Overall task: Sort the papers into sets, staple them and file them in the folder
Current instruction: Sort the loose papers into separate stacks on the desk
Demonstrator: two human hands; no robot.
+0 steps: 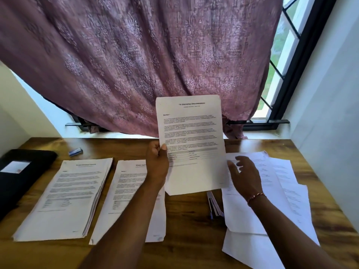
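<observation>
My left hand (157,163) pinches the left edge of a printed sheet (191,138) and holds it upright above the wooden desk (194,226). My right hand (245,176) hovers just right of that sheet with fingers spread, over a loose spread of papers (272,214). Two sorted stacks lie at the left: a thick stack (66,199) and a thinner stack (124,195) partly under my left forearm. A black folder (21,175) with a white label sits at the far left. A stapler (213,207) lies between the held sheet and the loose papers.
A small blue box (75,151) lies near the desk's back edge. A mauve patterned curtain (145,61) hangs over the window behind the desk. White walls close in on the left and right.
</observation>
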